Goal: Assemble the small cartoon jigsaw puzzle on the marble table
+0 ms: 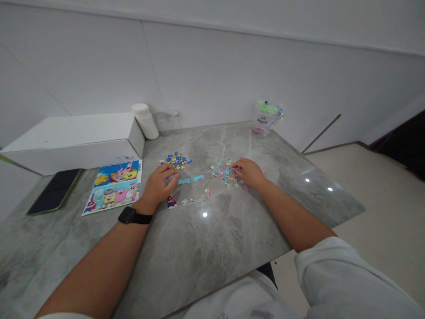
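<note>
My left hand [161,185], wearing a black smartwatch [127,215] on its wrist, rests at the left end of a partly laid-out jigsaw. Its fingers are loosely bent, with the thumb apart and nothing visible between them. Light-blue joined puzzle pieces [198,178] lie beside that thumb, and a dark red and blue corner piece group [171,202] sits below it. Several single pieces [191,200] form a loose row nearer me. My right hand [250,173] pinches at the edge of a scattered pile of pastel puzzle pieces [228,179]; a small piece seems to be at its fingertips, partly hidden.
A second heap of blue and yellow pieces [177,159] lies farther back. To the left are a cartoon picture sheet [114,188], a phone [55,190] and a white box [73,133]. A white bottle [146,122], glasses [173,122] and a plastic bag [265,117] stand along the wall.
</note>
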Motion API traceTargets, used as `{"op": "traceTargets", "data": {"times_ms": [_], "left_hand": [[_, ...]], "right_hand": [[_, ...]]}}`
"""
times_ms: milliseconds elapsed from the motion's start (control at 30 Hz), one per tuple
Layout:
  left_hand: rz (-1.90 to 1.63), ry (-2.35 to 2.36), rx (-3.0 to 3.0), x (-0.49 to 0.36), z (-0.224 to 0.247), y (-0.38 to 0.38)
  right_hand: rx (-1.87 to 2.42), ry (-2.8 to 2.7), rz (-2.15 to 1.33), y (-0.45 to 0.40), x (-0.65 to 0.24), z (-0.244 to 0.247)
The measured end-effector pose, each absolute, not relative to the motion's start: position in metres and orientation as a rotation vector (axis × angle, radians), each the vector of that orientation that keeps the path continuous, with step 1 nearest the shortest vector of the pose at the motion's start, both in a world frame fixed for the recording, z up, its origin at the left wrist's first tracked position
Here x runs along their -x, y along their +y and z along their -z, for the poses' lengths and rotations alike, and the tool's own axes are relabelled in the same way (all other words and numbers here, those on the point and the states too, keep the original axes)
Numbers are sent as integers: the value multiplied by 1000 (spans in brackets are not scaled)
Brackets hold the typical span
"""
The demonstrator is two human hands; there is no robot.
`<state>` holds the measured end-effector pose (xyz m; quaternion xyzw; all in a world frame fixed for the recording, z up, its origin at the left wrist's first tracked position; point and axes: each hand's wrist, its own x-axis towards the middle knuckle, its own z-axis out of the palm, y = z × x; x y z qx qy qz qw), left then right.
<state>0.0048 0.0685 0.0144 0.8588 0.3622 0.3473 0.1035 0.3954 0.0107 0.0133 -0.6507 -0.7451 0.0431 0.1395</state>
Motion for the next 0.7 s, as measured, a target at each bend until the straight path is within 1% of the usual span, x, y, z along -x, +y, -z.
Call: {"op": "traceTargets", "data": {"times_ms": [100, 367, 567, 700], "left_hand": [[-1025, 1081, -2534, -5, -13, 70], [-1039, 1066, -2556, -7, -10, 72], [-1025, 1042, -2583, -6, -8, 74], [-1034, 1027, -2595, -7, -8, 75]], "right_hand": [[1888, -2156, -95, 9, -386, -15], [2101, -2096, -40, 11, -362, -18], [2094, -2100, -60, 10, -363, -13], [2086, -2118, -9, 10, -362, -13]]}}
